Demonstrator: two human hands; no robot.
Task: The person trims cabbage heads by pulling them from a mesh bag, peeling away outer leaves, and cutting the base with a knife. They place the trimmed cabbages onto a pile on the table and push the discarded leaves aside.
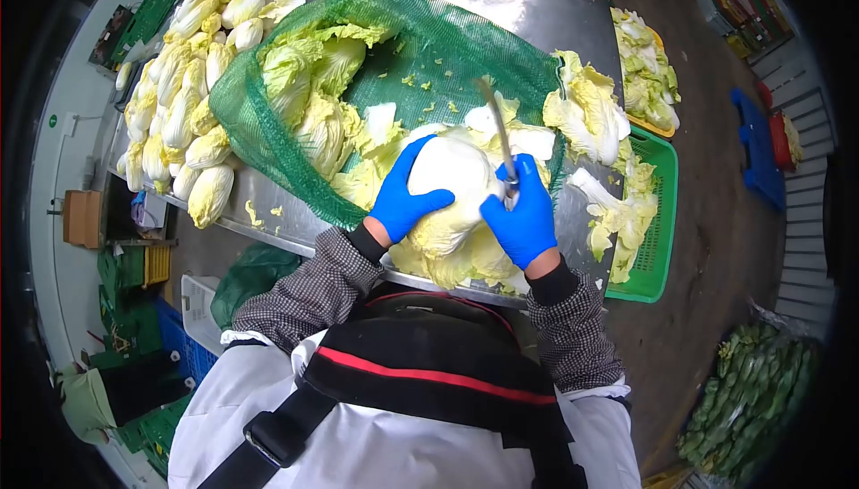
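A napa cabbage (pixel 450 180) lies at the table's near edge with its pale base facing up and away from me. My left hand (pixel 407 192), in a blue glove, grips its left side with the thumb across the front. My blue-gloved right hand (pixel 523 216) is closed round the handle of a knife (pixel 497 122), beside the cabbage's right side. The blade points up and away. Loose cabbage leaves (pixel 483 261) lie under and around the cabbage. Just beyond, a green mesh bag (pixel 429 68) lies open with untrimmed cabbages (pixel 309 86) in its left part.
Trimmed cabbages (pixel 183 104) are heaped on the left of the metal table (pixel 564 6). Past its right edge stand a green crate (pixel 658 221) with leaves and a yellow crate (pixel 664 122) full of leaves. Bagged green vegetables (pixel 747 399) sit on the floor at lower right.
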